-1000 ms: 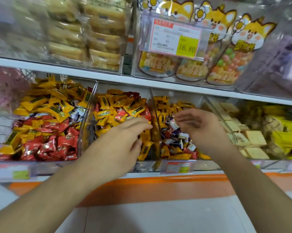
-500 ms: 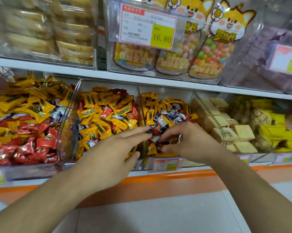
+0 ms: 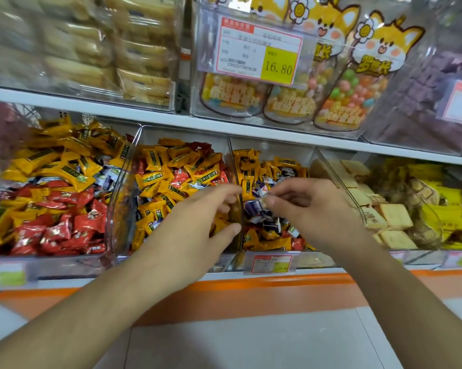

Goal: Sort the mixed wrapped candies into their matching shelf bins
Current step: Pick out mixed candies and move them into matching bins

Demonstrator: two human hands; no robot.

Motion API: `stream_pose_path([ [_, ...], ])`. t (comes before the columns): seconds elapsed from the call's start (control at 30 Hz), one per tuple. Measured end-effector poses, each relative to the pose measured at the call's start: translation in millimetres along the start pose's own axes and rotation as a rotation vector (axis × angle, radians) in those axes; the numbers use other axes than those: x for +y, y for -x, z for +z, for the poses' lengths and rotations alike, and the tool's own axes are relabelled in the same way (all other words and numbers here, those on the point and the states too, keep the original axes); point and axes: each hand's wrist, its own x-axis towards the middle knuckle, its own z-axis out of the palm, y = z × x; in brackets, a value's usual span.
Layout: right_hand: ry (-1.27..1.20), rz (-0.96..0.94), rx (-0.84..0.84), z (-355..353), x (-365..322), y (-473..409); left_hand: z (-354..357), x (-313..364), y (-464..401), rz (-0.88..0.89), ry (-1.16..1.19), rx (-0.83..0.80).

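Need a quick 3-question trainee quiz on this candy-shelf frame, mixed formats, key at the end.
1. True or false: the right hand pinches a purple-and-white candy.
2. The left hand is: A) holding a red candy B) open, fingers extended toward the divider C) resting on the floor.
3. Fill in: the price tag on the upper shelf reads ____.

Key: 1 true; 2 B; 3 16.80
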Motion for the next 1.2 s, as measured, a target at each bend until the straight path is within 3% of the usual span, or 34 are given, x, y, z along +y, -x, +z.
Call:
stream_pose_path([
  [0.1, -0.106, -0.082, -0.088, 18, -20, 7, -5, 1, -2, -0.084, 0.148, 0.037],
  [0.23, -0.136, -0.056, -0.041, 18, -18, 4, -12, -10, 0, -0.134, 0.029, 0.126],
  [0.37, 0.186, -0.027, 0.032, 7, 13, -4, -15, -19, 0, -0.167, -0.179, 0.114],
  [0.47, 0.356, 0.029, -0.141, 6, 33, -6, -10, -18, 0, -0.13, -0.225, 0.058],
  [0.57, 0.443, -0.021, -0.243, 12, 43, -10, -4, -15, 1, -0.075, -0.222, 0.022],
  [0.77, 0.497, -0.034, -0.18, 20, 41, -15, -2, -16, 1, -0.053, -0.197, -0.013],
  [1.0, 0.385, 0.044, 0.097, 9, 45, -17, -8, -16, -1, -0.069, -0.174, 0.012],
  [1.13, 0.066, 0.027, 0.256, 4, 27, -16, -22, -12, -2, -0.117, -0.184, 0.072],
  [1.2, -0.109, -0.01, 0.215, 13, 11, -16, -33, -11, -4, -0.137, -0.175, 0.148],
])
